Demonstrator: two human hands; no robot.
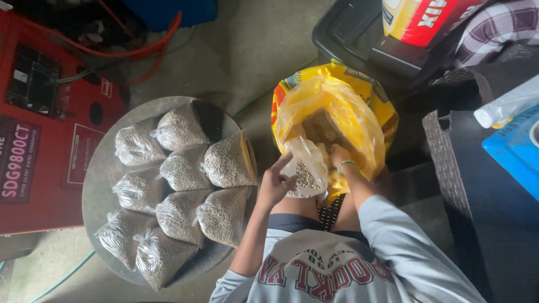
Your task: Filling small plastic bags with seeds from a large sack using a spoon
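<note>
Left hand: left hand [275, 182] pinches the rim of a small clear bag [303, 168], fingers closed on the plastic.
Right hand: right hand [338, 154] dips into the yellow sack [337, 112], just beside the held bag; cannot tell whether its fingers are closed.
Clear bag: partly filled with grain, between both hands, at the sack's mouth.
Beyond the left hand: round metal tray [98, 174] carrying tied grain bags [182, 168].

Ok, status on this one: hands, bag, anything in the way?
Left hand holds small clear bag open. Right hand down inside big yellow sack. Small bag part-filled with grain. Round tray of tied bags sits left, apart.
</note>
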